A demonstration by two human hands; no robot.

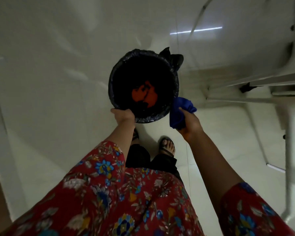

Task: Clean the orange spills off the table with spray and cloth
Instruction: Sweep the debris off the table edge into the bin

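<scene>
View downward onto a pale floor (pixel 58 68). The left hand (pixel 123 115) grips the near rim of a black, bag-lined bin (pixel 111 82), fingers curled over its edge. The right hand (pixel 191 123), fingers closed round a bunched blue cloth (pixel 180 109), holds it just beside the bin's right rim. Orange waste (pixel 141 97) lies inside the bin.

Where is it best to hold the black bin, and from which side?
Grip the bin by its rim, from the near side, where the left hand holds it: the round mouth faces up and the bag's knot bulges at the far side.
</scene>
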